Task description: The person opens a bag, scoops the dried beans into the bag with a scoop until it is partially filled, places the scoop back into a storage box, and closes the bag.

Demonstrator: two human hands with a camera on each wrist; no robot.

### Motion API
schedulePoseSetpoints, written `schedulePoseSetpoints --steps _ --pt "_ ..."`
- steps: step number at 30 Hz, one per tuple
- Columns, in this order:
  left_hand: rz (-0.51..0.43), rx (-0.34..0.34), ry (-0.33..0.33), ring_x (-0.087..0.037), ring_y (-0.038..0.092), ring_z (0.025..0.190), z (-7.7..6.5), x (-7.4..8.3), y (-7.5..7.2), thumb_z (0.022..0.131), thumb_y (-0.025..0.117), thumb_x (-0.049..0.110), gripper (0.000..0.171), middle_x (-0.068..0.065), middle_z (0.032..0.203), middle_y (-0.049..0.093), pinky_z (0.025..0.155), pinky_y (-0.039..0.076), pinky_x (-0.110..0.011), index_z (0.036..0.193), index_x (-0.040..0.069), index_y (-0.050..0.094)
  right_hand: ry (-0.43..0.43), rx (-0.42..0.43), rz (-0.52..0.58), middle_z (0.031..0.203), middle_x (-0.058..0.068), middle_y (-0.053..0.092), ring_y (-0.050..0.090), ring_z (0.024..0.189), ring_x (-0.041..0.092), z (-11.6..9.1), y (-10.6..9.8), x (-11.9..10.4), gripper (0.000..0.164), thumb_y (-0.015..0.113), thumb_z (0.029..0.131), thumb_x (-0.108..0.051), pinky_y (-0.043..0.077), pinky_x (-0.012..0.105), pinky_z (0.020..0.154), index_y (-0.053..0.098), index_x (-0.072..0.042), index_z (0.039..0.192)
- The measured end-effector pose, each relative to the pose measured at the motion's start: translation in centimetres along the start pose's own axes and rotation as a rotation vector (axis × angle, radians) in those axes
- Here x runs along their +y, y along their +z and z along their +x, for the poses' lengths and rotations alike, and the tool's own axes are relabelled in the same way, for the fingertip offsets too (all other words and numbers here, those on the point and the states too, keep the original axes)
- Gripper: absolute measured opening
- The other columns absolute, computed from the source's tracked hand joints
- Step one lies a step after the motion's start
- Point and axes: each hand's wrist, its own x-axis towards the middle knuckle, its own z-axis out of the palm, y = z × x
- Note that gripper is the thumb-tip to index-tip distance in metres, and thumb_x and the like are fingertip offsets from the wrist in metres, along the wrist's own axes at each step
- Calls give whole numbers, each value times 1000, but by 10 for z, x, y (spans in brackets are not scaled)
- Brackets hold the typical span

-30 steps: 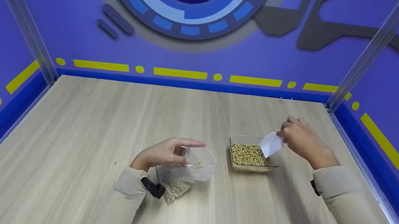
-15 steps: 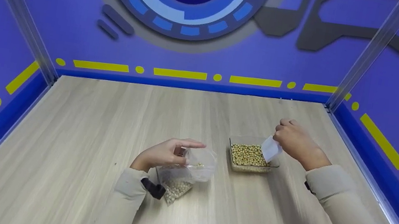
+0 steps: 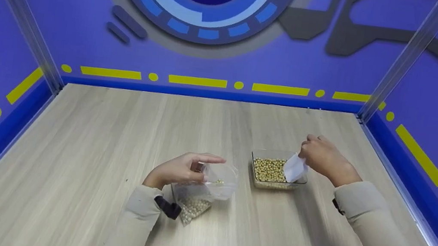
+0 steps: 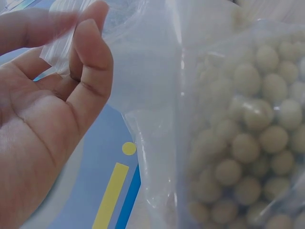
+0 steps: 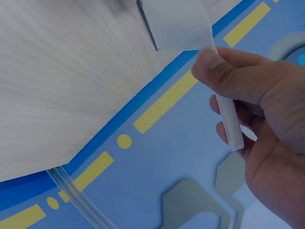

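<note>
My left hand [image 3: 180,167] pinches the upper edge of a clear plastic bag [image 4: 152,157], holding its mouth wide. Pale round beans [image 4: 245,148] fill the bag's lower part, and a few lie near its opening in the head view. My right hand [image 3: 326,158] grips a white scoop [image 5: 178,24] by its handle, thumb on top and fingers curled beneath. In the head view the scoop's blade dips into a clear rectangular container [image 3: 256,184], at its right side. Yellowish beans [image 3: 270,170] cover the container's bottom; the blade hides some of them.
The container stands on a light wooden table [image 3: 101,157], to the right of the bag. A blue-purple panel [image 3: 193,65] with yellow marks borders the back, and similar panels close off both sides.
My right hand has come slightly left and down, bringing the scoop's blade lower into the beans in the container. The left hand and the bag stay put.
</note>
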Motion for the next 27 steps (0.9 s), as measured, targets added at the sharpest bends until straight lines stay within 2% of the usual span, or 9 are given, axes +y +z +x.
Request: schedulePoseSetpoints --steps 4,8,15,20,27 --pt "12 2 -8 -2 48 68 0 0 0 88 54 -10 58 -20 144 43 64 47 -17 144 1 42 56 -11 149 85 10 71 55 77 24 -4 3 2 22 78 71 3 48 37 68 78 -2 92" --pt "5 -9 -6 -2 49 69 0 -1 1 88 54 -10 58 -23 147 39 65 48 -17 144 0 41 71 -15 241 86 11 71 57 77 24 -7 8 3 24 77 70 6 51 38 70 77 0 94" --pt "-47 -9 -3 -2 46 66 0 -2 1 88 52 -11 59 -28 140 43 59 43 -17 144 0 41 91 -12 314 85 12 71 59 76 22 -10 14 5 27 78 69 7 53 37 69 77 0 95" --pt "-76 -23 -12 -2 42 61 1 -4 1 88 49 -12 59 -32 128 45 55 37 -18 145 0 40 58 44 349 84 12 72 56 71 19 -12 22 6 30 79 66 9 49 33 63 77 1 95" --pt "-52 -12 -4 -1 46 66 1 -3 1 86 49 -12 60 -26 137 45 58 41 -15 144 0 41 35 101 370 84 12 73 55 70 19 -12 33 4 28 77 67 9 49 34 62 77 0 94"
